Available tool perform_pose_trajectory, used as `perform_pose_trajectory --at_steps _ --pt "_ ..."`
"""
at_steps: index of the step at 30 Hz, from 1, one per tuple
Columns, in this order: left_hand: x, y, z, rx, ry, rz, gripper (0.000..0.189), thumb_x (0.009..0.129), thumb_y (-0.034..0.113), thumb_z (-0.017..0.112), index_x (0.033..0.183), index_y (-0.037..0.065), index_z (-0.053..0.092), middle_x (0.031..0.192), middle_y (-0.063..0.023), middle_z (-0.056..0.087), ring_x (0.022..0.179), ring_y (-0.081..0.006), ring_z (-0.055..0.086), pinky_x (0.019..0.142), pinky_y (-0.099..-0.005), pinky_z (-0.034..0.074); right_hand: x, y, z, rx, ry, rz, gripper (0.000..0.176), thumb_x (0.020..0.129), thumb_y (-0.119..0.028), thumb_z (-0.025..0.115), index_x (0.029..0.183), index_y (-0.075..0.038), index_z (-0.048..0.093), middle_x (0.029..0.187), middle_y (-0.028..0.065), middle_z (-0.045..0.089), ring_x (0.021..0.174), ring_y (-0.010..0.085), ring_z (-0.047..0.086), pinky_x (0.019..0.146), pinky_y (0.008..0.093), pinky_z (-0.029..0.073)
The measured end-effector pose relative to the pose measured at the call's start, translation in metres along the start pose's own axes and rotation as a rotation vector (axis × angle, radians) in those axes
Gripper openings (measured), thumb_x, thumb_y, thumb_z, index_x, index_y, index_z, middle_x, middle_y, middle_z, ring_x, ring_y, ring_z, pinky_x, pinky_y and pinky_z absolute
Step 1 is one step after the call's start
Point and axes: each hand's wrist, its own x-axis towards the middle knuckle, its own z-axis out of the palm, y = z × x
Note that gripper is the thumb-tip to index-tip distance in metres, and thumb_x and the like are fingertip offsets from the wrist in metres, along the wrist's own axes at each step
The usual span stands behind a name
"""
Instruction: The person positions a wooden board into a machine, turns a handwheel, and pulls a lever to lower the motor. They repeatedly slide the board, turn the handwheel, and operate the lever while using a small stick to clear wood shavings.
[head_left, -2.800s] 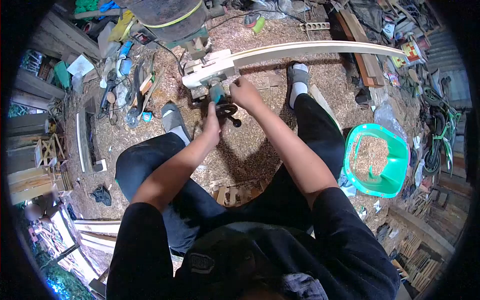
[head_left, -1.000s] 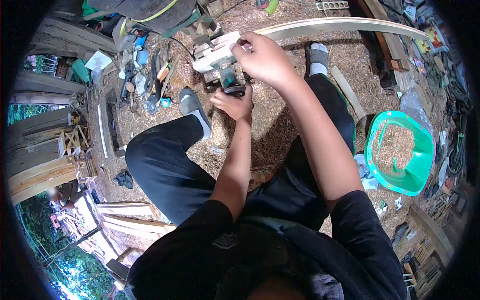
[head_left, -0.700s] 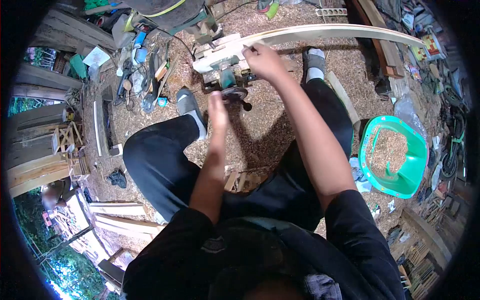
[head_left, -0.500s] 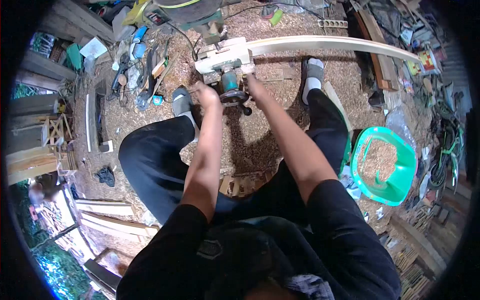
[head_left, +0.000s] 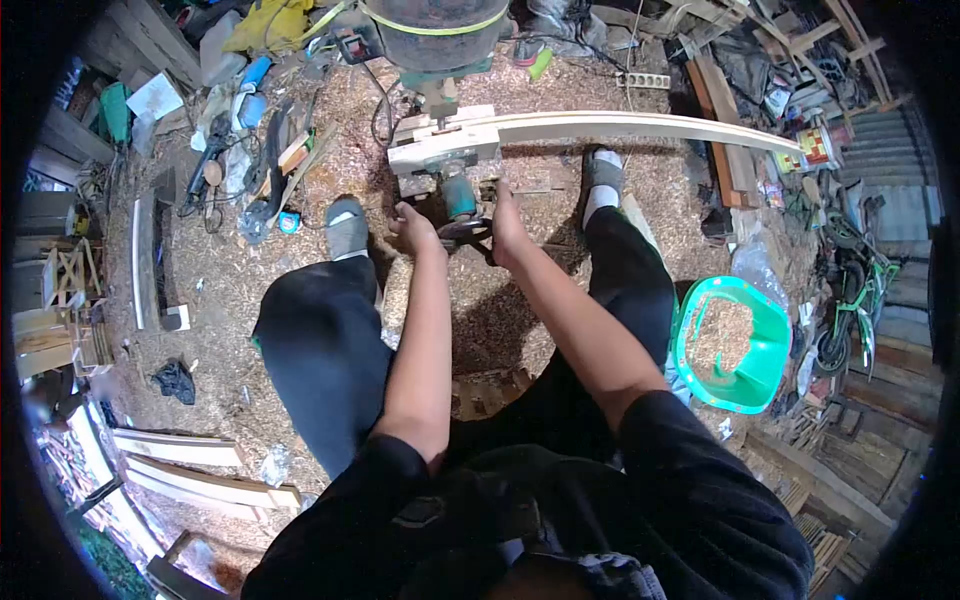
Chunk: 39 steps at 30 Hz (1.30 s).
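My left hand is left of the machine's dark handwheel, its fingers curled at the lower left corner of the clamp block; what they grip is hidden. My right hand lies along the wheel's right side with its fingers stretched up toward the clamp, the palm close to the wheel rim. Behind the wheel is a teal cylindrical part under a vise-like clamp. A long, curved pale wooden piece passes through the clamp and reaches far right. Above it stands the machine's head.
Wood shavings cover the floor around my feet. A green tub of shavings stands at right. A power strip and its cord lie beyond the workpiece. Curved wooden pieces lie at lower left, and a small bicycle at far right.
My view has shifted, showing more of the machine's head. The handwheel now looks more edge-on, and its knob, visible before, is hidden beside my right hand. Both hands stay beside the wheel.
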Motion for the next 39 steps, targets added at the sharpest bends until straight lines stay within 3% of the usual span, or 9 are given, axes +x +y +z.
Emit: perform_pose_trajectory --at_steps 3,5,10,14,21,27,29,34,39 --pt "-0.053 0.069 -0.013 -0.118 -0.322 -0.34 0.081 0.099 0.06 0.045 0.158 0.01 0.019 0.164 -0.0145 0.019 0.148 -0.0342 0.026 0.115 -0.0541 0.027 0.029 0.009 -0.005 0.374 -0.131 0.293 0.088 0.098 -0.065 0.029 0.159 -0.005 0.008 0.166 0.0188 0.009 0.151 0.0352 0.017 0.119 0.0493 0.021" --pt "-0.018 0.032 0.006 0.241 -0.17 -0.096 0.082 0.1 0.059 0.042 0.159 0.011 0.014 0.164 -0.0158 0.019 0.148 -0.0348 0.025 0.114 -0.054 0.029 0.034 0.001 0.001 0.352 0.009 0.423 0.087 0.096 -0.073 0.027 0.159 -0.015 0.012 0.165 0.0163 0.014 0.147 0.0385 0.025 0.111 0.0639 0.025" --pt "-0.021 0.017 0.002 0.061 -0.198 0.042 0.069 0.102 0.048 0.044 0.155 0.006 0.027 0.151 -0.0265 0.038 0.136 -0.0388 0.043 0.11 -0.0459 0.037 0.04 0.013 0.008 0.222 -0.155 0.276 0.073 0.102 -0.059 0.025 0.146 -0.002 0.037 0.129 0.0247 0.055 0.106 0.0345 0.062 0.09 0.0504 0.05" --pt "-0.014 0.011 -0.002 -0.351 -0.373 -0.028 0.062 0.103 0.041 0.046 0.154 0.008 0.03 0.152 -0.019 0.039 0.133 -0.0316 0.046 0.108 -0.0442 0.038 0.032 0.005 0.017 -0.457 0.017 0.077 0.089 0.099 -0.065 0.029 0.152 0.006 0.024 0.146 0.0273 0.044 0.128 0.0379 0.048 0.106 0.0501 0.04" --pt "-0.037 0.033 0.003 0.385 -0.103 0.086 0.069 0.1 0.05 0.042 0.147 -0.001 0.039 0.152 -0.0343 0.027 0.137 -0.0488 0.037 0.114 -0.0521 0.033 0.025 0.008 -0.001 0.173 -0.14 0.424 0.09 0.096 -0.074 0.023 0.155 -0.006 0.023 0.154 0.0205 0.034 0.132 0.0338 0.044 0.104 0.0573 0.038" --pt "-0.04 0.022 -0.001 -0.009 -0.176 0.38 0.048 0.1 0.036 0.054 0.142 0.013 0.049 0.131 -0.0212 0.059 0.118 -0.0368 0.058 0.101 -0.0454 0.044 0.016 0.007 0.01 0.313 -0.097 0.364 0.046 0.101 -0.039 0.04 0.124 0.0 0.05 0.115 0.0166 0.058 0.09 0.0291 0.061 0.072 0.0493 0.05" --pt "-0.051 0.033 -0.019 -0.584 -0.484 0.02 0.045 0.1 0.023 0.055 0.144 0.016 0.047 0.13 -0.0119 0.057 0.113 -0.0237 0.058 0.096 -0.0363 0.047 0.004 -0.006 0.018 -0.195 -0.072 0.21 0.04 0.098 -0.028 0.039 0.12 0.003 0.052 0.113 0.0182 0.058 0.084 0.0272 0.057 0.07 0.049 0.047" --pt "-0.034 0.015 -0.012 0.063 0.008 0.413 0.06 0.098 0.033 0.055 0.15 0.01 0.037 0.151 -0.028 0.035 0.137 -0.0406 0.039 0.111 -0.0498 0.034 0.021 0.011 0.004 0.043 -0.198 0.173 0.063 0.099 -0.059 0.037 0.129 -0.005 0.049 0.1 0.018 0.062 0.084 0.0292 0.064 0.068 0.0487 0.053" --pt "-0.054 0.049 -0.004 0.259 -0.078 0.107 0.071 0.097 0.044 0.05 0.151 0.001 0.033 0.156 -0.0309 0.025 0.144 -0.0452 0.027 0.117 -0.0503 0.027 0.005 -0.014 0.006 0.33 -0.137 0.408 0.067 0.1 -0.063 0.034 0.139 -0.009 0.039 0.12 0.0253 0.059 0.094 0.0347 0.069 0.078 0.049 0.058"
